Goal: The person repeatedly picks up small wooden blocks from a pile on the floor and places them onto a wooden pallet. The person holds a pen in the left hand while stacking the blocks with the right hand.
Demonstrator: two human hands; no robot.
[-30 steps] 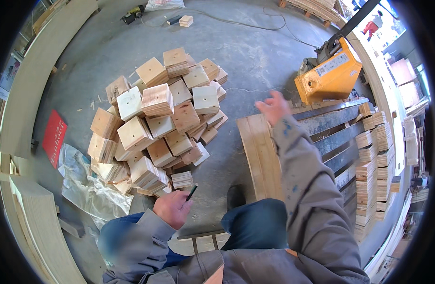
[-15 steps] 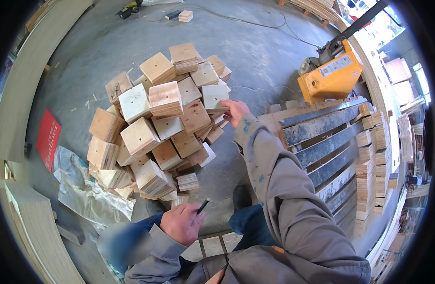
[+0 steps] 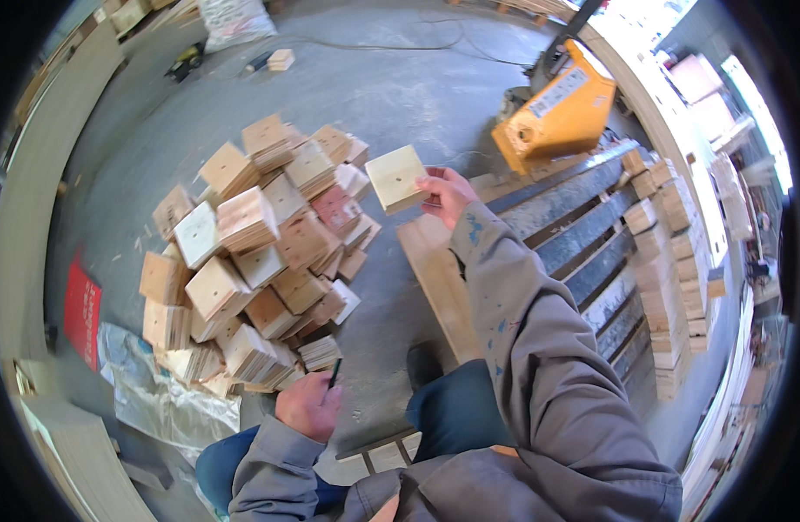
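Observation:
My right hand (image 3: pixel 452 197) grips a square plywood block (image 3: pixel 393 174) by its right edge. The block is pale and layered, has a small dark spot in the middle of its top face, and is held up to the right of a pile of similar wooden blocks (image 3: pixel 247 213). My left hand (image 3: pixel 307 407) is closed round a thin dark stick (image 3: pixel 334 374), perhaps a pen or marker, pointing up from the fist. It is near the front edge of the pile. Most blocks in the pile lie tilted on each other, many with a small dark spot on top.
A slatted pallet (image 3: pixel 574 230) with stacked wood pieces (image 3: pixel 665 270) stands on the right, a yellow pallet truck (image 3: pixel 561 113) behind it. Crumpled plastic sheeting (image 3: pixel 169 396) and a red sign (image 3: pixel 82 313) lie left. A power tool (image 3: pixel 185 63) and cable are on the far floor.
My right hand has lifted a block off the pile's right side and now holds it apart from the pile. The left hand still grips the dark stick. The whole view has shifted.

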